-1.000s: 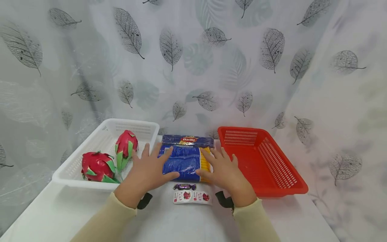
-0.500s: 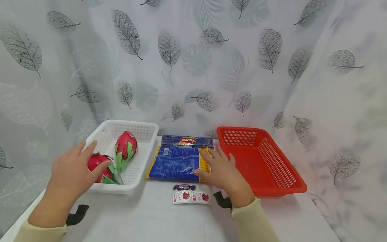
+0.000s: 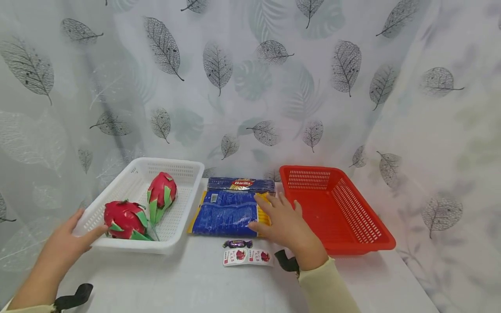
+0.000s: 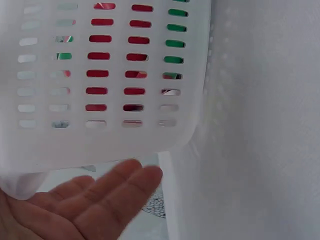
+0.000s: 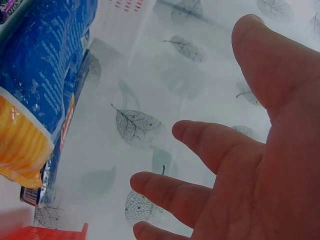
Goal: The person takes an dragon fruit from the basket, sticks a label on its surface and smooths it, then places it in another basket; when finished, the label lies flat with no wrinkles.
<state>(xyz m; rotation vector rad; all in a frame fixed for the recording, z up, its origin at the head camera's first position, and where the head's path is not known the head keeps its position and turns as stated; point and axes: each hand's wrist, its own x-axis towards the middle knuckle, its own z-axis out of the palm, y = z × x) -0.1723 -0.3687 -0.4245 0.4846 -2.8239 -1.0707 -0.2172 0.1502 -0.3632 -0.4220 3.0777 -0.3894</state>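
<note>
My left hand (image 3: pixel 62 245) is at the near-left corner of the white basket (image 3: pixel 185 204), with its thumb by the front rim. In the left wrist view, the fingers (image 4: pixel 117 200) extend fairly straight beside the rim of the slotted wall. Two red dragon fruits, a near one (image 3: pixel 124 219) and a far one (image 3: pixel 161 191), with green tips lie in this basket. My right hand (image 3: pixel 287 224) is spread over the right end of a blue and yellow packet (image 3: pixel 225 213), holding nothing. In the right wrist view its fingers stand apart from the packet.
A red slotted basket (image 3: pixel 321 217) stands on the right. Behind the packet lies a blue Barilla spaghetti box (image 3: pixel 240 184). A purple-wrapped candy (image 3: pixel 237 244) and a dragon fruit label strip (image 3: pixel 248 257) lie in front. A leaf-patterned curtain (image 3: pixel 250 87) hangs behind the white table (image 3: pixel 188 282).
My left hand has moved left from over the packet's left side, past the near dragon fruit, to the white basket's near-left corner. The right hand stays nearly in place.
</note>
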